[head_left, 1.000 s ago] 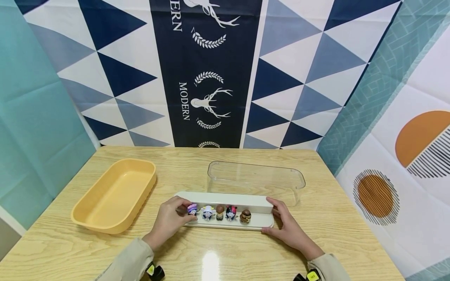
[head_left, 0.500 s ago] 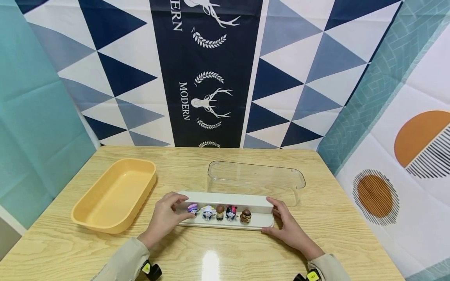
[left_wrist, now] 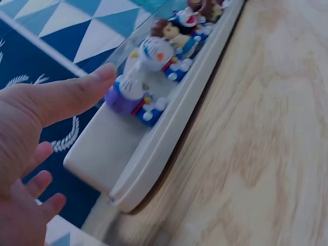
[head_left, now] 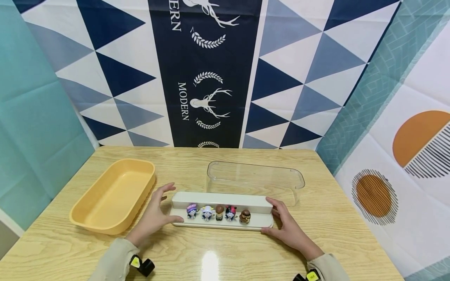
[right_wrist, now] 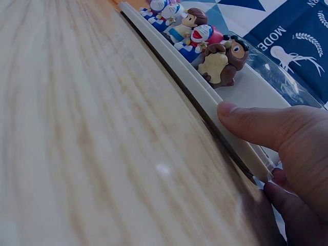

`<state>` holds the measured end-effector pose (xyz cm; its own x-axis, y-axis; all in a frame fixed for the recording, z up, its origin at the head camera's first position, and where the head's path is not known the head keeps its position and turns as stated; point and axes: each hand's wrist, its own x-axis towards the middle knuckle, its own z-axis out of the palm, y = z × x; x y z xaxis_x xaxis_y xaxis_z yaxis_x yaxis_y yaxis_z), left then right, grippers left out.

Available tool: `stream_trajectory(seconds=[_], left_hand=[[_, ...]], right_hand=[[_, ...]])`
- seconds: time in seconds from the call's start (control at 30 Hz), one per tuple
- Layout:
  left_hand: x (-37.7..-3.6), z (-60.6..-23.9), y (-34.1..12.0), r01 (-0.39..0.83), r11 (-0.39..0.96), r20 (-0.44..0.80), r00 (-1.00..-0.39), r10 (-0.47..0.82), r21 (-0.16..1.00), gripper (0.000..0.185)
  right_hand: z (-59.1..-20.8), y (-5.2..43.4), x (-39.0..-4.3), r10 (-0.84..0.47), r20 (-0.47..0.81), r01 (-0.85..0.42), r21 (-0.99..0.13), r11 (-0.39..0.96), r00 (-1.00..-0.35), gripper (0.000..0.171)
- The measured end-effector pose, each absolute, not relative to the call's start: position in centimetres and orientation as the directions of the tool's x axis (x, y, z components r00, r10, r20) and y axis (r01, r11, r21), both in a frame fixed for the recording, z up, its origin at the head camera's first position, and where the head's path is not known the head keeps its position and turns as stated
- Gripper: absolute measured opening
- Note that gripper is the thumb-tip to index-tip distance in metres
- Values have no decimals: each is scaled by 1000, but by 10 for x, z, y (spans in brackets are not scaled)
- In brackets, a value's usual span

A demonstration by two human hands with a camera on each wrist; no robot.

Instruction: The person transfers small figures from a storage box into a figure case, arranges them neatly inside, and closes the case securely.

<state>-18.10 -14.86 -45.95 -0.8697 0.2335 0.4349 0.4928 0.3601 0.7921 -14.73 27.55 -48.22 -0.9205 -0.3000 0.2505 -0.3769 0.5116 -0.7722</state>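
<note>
A long white stepped display base (head_left: 225,198) lies across the table, with a row of several small cartoon figurines along its lower step. At the row's left end stands a purple-hatted figurine (head_left: 191,211); a brown round one (head_left: 245,216) is at the right end. My left hand (head_left: 152,214) is spread beside the base's left end, thumb tip near the front corner and nothing between the fingers. My right hand (head_left: 288,226) grips the base's right end, thumb (right_wrist: 251,120) along its front edge and fingers partly hidden around the end.
Behind the base lies a clear plastic cover (head_left: 256,168), partly hidden by it. A yellow plastic tray (head_left: 112,195) sits on the left of the wooden table (head_left: 183,257). Patterned cloths hang at the back and sides.
My left hand has let go of the purple-hatted figurine, drawn back to the left and spread its fingers. The figurine stays in the row. My right hand keeps its place on the base.
</note>
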Motion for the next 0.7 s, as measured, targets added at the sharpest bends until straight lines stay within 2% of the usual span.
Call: stream_trajectory(seconds=[0.23, 0.7], left_hand=[[-184, -467, -161, 412, 237, 339, -893, 295, 880, 113], [-189, -487, -171, 248, 33, 210, -877, 433, 968, 125]], right_hand=[[-482, 275, -148, -304, 247, -375, -775, 508, -920, 91], [-482, 277, -147, -316, 279, -407, -777, 481, -907, 92]])
